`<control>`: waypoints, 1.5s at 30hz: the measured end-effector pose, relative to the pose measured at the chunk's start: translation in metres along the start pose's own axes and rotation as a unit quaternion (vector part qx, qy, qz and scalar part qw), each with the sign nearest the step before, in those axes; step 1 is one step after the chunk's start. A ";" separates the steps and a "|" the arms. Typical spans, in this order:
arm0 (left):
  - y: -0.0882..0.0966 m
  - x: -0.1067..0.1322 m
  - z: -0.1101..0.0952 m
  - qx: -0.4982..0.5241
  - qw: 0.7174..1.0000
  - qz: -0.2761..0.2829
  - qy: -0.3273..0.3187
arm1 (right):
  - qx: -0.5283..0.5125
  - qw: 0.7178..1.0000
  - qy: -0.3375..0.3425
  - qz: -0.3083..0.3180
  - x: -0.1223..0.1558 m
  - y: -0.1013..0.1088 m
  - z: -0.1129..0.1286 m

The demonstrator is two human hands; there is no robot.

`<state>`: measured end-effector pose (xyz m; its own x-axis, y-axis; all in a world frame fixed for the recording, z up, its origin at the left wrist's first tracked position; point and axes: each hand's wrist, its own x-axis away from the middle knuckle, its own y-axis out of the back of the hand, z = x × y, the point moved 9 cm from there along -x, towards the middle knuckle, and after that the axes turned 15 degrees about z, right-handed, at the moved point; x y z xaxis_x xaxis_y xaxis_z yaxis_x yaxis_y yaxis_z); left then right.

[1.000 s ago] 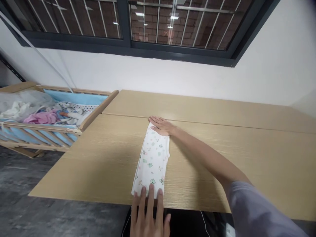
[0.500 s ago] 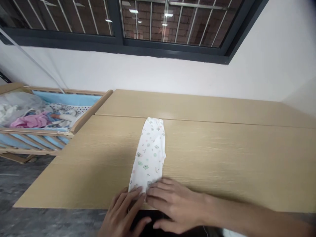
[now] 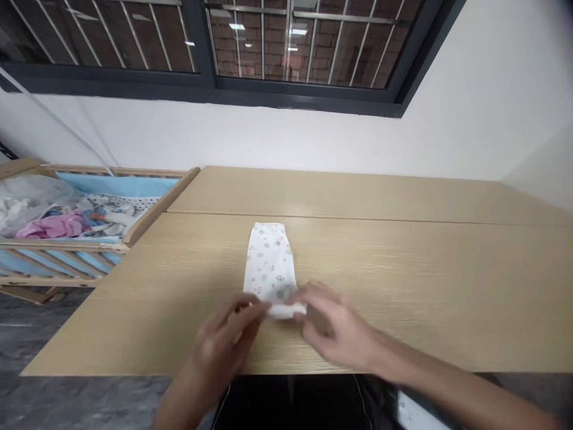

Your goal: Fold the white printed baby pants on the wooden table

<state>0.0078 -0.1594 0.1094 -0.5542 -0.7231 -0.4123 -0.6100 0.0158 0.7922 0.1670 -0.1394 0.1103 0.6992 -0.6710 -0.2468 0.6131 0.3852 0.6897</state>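
Both hands have moved forward from the front edge of the bench (image 3: 403, 286), and the near end of the printed garment (image 3: 268, 260) is now turned up. The left hand (image 3: 224, 340) pinches the left end of that turned-up edge; the right hand (image 3: 338, 331) grips its right end between thumb and forefinger, though motion blurs both. Turning this edge well likely means keeping both ends level, the pull even and the layers smooth. The garment lies on the bench, running away from the person: white, with small green and pink motifs, narrower at its far end, looking thin and mostly flat.
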 end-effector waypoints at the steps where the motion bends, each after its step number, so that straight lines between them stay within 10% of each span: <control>1: 0.007 -0.016 0.007 -0.002 1.000 -0.015 0.007 | -0.011 1.000 -0.020 -0.009 -0.011 0.011 -0.010; 7: 0.018 -0.105 0.086 0.001 0.985 0.033 0.168 | -0.050 0.993 -0.082 -0.073 -0.087 0.054 -0.095; 18: -0.046 -0.183 0.194 -0.120 0.941 0.175 0.265 | -0.080 0.963 -0.223 -0.130 -0.146 0.051 -0.234; 23: -0.042 -0.172 0.168 -0.155 0.941 0.152 0.259 | -0.039 0.969 -0.212 -0.118 -0.141 0.053 -0.227; 26: -0.047 -0.132 0.122 -0.180 0.946 0.135 0.233 | 0.064 0.985 -0.121 -0.100 -0.135 0.052 -0.182; 29: -0.069 -0.082 0.068 -0.224 0.948 0.134 0.183 | 0.132 0.991 0.027 0.026 -0.129 0.017 -0.119; 33: -0.100 -0.039 0.051 -0.248 0.925 0.180 0.226 | 0.138 0.957 0.126 0.222 -0.113 -0.049 -0.076; 38: -0.105 -0.034 0.061 -0.258 0.913 0.190 0.252 | 0.146 0.941 0.057 0.301 -0.121 -0.078 -0.116; 45: -0.102 -0.033 0.070 -0.259 0.907 0.214 0.253 | 0.195 0.951 -0.026 0.237 -0.164 -0.033 -0.185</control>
<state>0.0485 -0.0890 0.0106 -0.2658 -0.9541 0.1380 0.0192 0.1379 0.9903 0.1001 0.0751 0.0015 0.8380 -0.5144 0.1820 0.0430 0.3946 0.9178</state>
